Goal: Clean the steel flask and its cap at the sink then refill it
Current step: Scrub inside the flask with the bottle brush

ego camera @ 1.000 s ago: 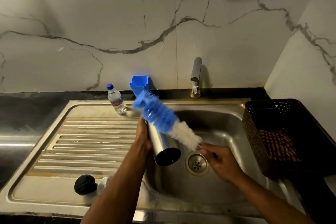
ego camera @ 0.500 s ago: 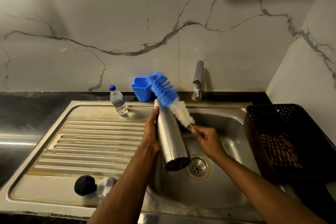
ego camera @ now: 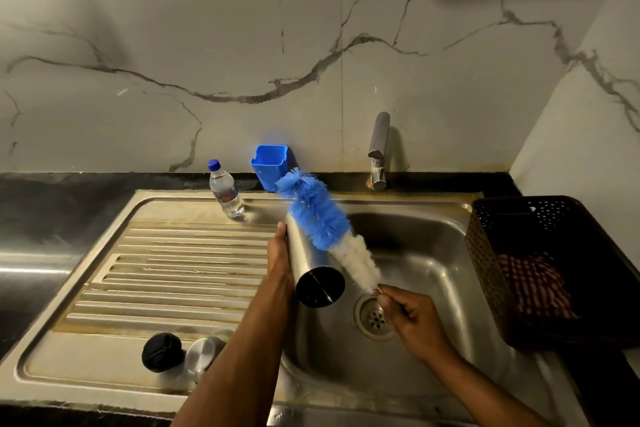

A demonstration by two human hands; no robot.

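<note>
Steel flask (ego camera: 308,255) held over the sink (ego camera: 426,253) basin, tilted, long axis running from dark base near the camera up and away to the mouth. Left hand (ego camera: 278,258) wrapped round its left side. Blue-and-white brush (ego camera: 329,229) lying along the flask's right side, outside it, blue tip pointing up-left past the mouth toward the blue holder (ego camera: 269,166). Right hand (ego camera: 414,319) pinching the brush's handle end above the drain (ego camera: 374,315). Black cap (ego camera: 161,352) and steel lid (ego camera: 204,354) side by side on the drainboard, near edge. Small bottle (ego camera: 225,189) upright at the drainboard's back. Tap (ego camera: 379,149) behind the basin. Dark basket (ego camera: 550,267) at right holding checked cloth (ego camera: 535,284).
</note>
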